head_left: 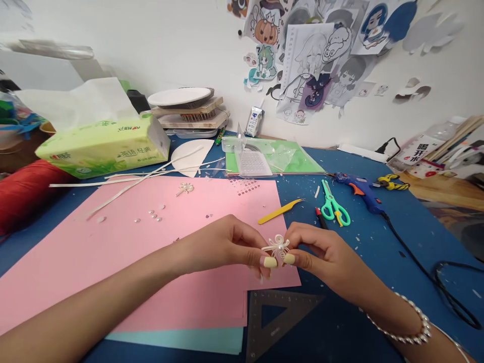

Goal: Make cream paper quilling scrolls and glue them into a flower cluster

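Pinching a small white quilled paper ornament (pixel 277 246) between them, the left hand (pixel 223 244) and right hand (pixel 321 254) meet above pink paper (pixel 124 252). Beyond the right hand lie green scissors (pixel 333 204); far right, a bottle label (pixel 415 149) reads "喝开水".

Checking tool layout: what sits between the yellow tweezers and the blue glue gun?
In the head view, the green scissors lie between the yellow tweezers and the blue glue gun, with a dark pen beside the scissors' handles.
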The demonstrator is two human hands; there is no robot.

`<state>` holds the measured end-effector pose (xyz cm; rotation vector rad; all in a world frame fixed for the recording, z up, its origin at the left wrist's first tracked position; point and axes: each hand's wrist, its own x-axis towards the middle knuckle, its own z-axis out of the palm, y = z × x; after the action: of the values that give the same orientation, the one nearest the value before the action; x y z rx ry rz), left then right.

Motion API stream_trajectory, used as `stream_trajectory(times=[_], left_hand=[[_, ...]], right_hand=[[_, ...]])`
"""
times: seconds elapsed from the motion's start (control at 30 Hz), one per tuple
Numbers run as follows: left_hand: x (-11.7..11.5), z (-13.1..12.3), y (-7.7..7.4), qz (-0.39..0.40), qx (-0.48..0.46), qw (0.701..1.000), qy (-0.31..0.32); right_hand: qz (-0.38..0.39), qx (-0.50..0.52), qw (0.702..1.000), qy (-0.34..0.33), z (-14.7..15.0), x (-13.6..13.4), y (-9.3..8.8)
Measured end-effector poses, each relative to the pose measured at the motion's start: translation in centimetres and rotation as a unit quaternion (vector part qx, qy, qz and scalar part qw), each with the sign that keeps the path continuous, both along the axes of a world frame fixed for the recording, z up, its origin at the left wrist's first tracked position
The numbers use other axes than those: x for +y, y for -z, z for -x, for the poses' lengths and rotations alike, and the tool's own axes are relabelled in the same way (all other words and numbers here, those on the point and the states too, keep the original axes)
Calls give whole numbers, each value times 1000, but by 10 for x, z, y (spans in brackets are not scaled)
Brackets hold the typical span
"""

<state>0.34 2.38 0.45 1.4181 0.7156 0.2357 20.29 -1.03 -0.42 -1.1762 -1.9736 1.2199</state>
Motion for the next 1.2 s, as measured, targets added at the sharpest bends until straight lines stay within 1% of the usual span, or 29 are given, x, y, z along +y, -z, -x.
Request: stream_trajectory(times=[0.1,0.27,0.4,0.5,0.67,0.77,0.9,1.03,1.13,1.2], left_hand=[[-1,-1,1,-9,9,1000,-18],[1,-2,2,0,-17,999,-51],[2,-1,2,-4,-1,996,-92],[5,1,2,-22,10,993,-116],[9,2,5,-50,32,990,-131],[9,2,6,-48,25,989,-136],[11,1,8,-35,21,988,-147],[15,1,11,-24,35,983,-178],[18,2,13,-24,29,975,-217],[20,4,14,-26,15,969,-247]], right_hand=[[-6,-7,1000,-2,0,0,0],[-2,-9,1000,-3,-2,1,1],[4,-8,1000,10,-5,5,-1],[-7,-8,999,43,-11,10,-3],[-23,12,990,140,-29,21,-3],[-20,38,986,160,-35,24,-2],[11,158,978,136,-36,24,-3],[80,261,959,79,-34,19,-5],[128,281,950,35,-33,17,-4],[141,266,953,43,-33,17,-3]])
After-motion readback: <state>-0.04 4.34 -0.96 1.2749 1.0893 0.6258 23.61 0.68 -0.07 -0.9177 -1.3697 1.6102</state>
